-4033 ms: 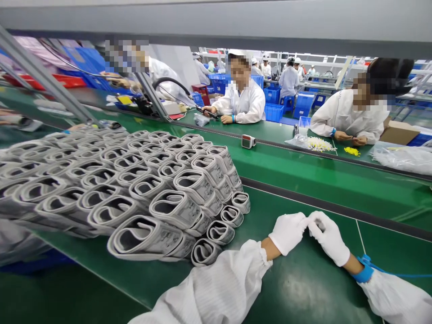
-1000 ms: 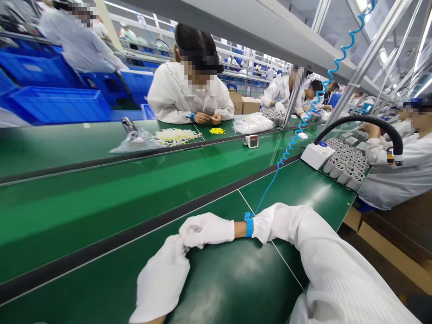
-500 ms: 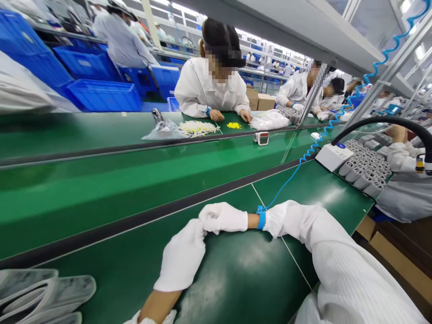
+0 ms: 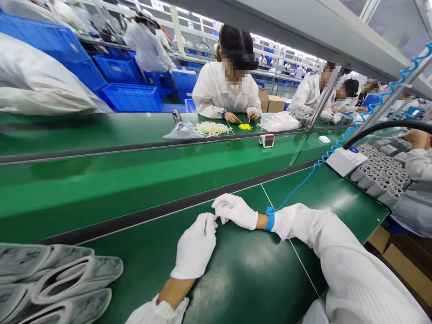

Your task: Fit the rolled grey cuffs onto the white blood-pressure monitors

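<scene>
My left hand (image 4: 195, 245), in a white glove, rests on the green table (image 4: 236, 279) with its fingers pressed together and bent. My right hand (image 4: 236, 210), also gloved, lies just beyond it with curled fingers that meet the left fingertips. Whatever those fingers pinch is hidden. A blue wrist strap (image 4: 269, 221) sits on my right wrist, and its coiled blue cord (image 4: 354, 130) runs up to the right. Flattened grey cuffs (image 4: 60, 279) lie at the lower left, apart from both hands.
A small white device (image 4: 267, 140) stands on the green conveyor belt (image 4: 135, 175). Across the belt a person (image 4: 229, 90) handles yellow parts (image 4: 245, 127) beside a white parts pile (image 4: 211, 129). To the right are a white box (image 4: 346, 160), rolled grey cuffs (image 4: 381, 180) and another worker's sleeve (image 4: 416, 162). Blue crates (image 4: 131, 96) stand behind.
The view has swung from the stacked cuffs to the right, then partly back left, so the cuffs show again at lower left. My hands have stayed together, fingertips touching, on the table.
</scene>
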Action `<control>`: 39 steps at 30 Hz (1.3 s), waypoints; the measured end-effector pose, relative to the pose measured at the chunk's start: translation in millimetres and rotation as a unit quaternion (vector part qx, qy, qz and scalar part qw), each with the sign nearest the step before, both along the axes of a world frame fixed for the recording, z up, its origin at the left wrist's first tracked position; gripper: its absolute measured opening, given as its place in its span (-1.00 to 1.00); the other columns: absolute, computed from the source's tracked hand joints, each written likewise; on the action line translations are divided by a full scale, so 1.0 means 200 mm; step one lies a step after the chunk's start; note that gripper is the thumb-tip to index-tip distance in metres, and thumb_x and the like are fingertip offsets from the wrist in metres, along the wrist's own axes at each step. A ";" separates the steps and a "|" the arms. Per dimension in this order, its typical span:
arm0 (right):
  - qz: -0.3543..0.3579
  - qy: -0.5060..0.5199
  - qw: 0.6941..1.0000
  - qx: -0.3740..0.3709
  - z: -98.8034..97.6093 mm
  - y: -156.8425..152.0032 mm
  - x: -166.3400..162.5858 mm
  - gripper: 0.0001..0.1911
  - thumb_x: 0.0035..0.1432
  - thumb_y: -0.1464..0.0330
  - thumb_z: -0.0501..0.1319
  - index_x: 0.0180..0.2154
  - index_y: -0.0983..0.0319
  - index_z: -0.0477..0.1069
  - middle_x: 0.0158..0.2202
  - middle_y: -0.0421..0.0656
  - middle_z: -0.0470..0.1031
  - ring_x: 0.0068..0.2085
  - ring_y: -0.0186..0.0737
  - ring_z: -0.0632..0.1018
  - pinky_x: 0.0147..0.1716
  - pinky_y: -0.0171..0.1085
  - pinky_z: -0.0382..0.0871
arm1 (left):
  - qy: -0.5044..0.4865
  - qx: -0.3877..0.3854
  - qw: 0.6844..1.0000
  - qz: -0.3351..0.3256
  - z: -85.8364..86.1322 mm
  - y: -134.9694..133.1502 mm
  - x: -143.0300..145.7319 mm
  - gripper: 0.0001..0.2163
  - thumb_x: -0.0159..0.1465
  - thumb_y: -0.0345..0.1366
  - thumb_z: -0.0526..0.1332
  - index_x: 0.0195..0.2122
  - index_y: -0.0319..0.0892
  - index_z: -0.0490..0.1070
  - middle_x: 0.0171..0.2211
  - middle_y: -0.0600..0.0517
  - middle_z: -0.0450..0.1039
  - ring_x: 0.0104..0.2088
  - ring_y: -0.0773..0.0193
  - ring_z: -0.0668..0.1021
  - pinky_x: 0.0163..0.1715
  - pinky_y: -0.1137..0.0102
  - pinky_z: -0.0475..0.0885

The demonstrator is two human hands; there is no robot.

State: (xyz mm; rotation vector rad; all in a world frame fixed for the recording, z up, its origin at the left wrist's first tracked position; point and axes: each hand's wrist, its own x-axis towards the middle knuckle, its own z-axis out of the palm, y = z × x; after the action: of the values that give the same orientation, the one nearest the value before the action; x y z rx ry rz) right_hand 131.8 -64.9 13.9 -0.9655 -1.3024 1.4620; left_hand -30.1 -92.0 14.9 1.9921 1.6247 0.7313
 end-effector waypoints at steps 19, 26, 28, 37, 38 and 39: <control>0.029 -0.042 0.998 0.029 -0.05 -0.01 -0.01 -0.64 0.24 0.19 0.23 -0.05 0.31 0.41 -0.45 -0.26 0.43 -0.51 -0.42 0.42 -0.47 -0.36 0.35 | 0.053 0.052 0.997 0.019 -0.02 -0.01 0.01 -0.78 0.43 -0.37 -0.04 -0.36 -0.11 0.29 -0.45 0.06 0.39 -0.44 0.25 0.43 -0.37 0.39 0.19; 0.028 -0.052 0.998 0.027 -0.04 -0.03 -0.01 -0.69 0.19 0.25 0.25 -0.09 0.31 0.42 -0.45 -0.25 0.45 -0.47 -0.40 0.44 -0.45 -0.37 0.38 | 0.068 0.058 0.996 0.006 -0.04 -0.01 0.01 -0.78 0.41 -0.38 -0.02 -0.37 -0.11 0.29 -0.44 0.03 0.43 -0.41 0.22 0.48 -0.35 0.37 0.20; 0.027 -0.050 0.998 0.022 -0.04 -0.03 -0.01 -0.66 0.18 0.23 0.27 -0.09 0.31 0.42 -0.44 -0.24 0.46 -0.48 -0.40 0.44 -0.45 -0.36 0.39 | 0.062 0.061 0.996 0.003 -0.03 -0.02 0.01 -0.79 0.41 -0.39 -0.01 -0.38 -0.11 0.29 -0.45 0.04 0.42 -0.42 0.23 0.47 -0.35 0.38 0.20; 0.024 -0.054 0.998 0.029 -0.03 -0.03 -0.01 -0.56 0.16 0.05 0.31 -0.19 0.33 0.51 -0.43 -0.17 0.52 -0.53 -0.41 0.43 -0.51 -0.37 0.37 | 0.010 0.064 0.998 0.024 -0.02 -0.02 0.01 -0.76 0.42 -0.28 0.00 -0.41 -0.11 0.29 -0.50 0.08 0.39 -0.48 0.28 0.42 -0.40 0.42 0.19; 0.020 -0.069 0.997 0.037 -0.03 -0.03 -0.02 -0.57 0.17 0.05 0.30 -0.25 0.33 0.52 -0.44 -0.16 0.52 -0.54 -0.41 0.43 -0.53 -0.37 0.36 | -0.001 0.064 0.997 0.030 -0.02 -0.03 0.01 -0.73 0.42 -0.25 0.00 -0.44 -0.11 0.28 -0.52 0.09 0.36 -0.49 0.29 0.40 -0.41 0.42 0.18; 0.015 -0.084 0.995 0.045 -0.03 -0.04 -0.02 -0.57 0.19 0.05 0.27 -0.31 0.34 0.53 -0.45 -0.15 0.53 -0.54 -0.41 0.43 -0.54 -0.37 0.35 | -0.011 0.064 0.997 0.031 -0.02 -0.03 0.00 -0.71 0.42 -0.23 0.01 -0.46 -0.11 0.26 -0.55 0.10 0.34 -0.51 0.30 0.38 -0.42 0.42 0.17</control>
State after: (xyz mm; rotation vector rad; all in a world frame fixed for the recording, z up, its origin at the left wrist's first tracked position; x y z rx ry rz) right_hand 127.7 -73.0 8.2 -1.0310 -1.4966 1.3560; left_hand -29.3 -97.7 11.4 2.0227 1.6704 0.8985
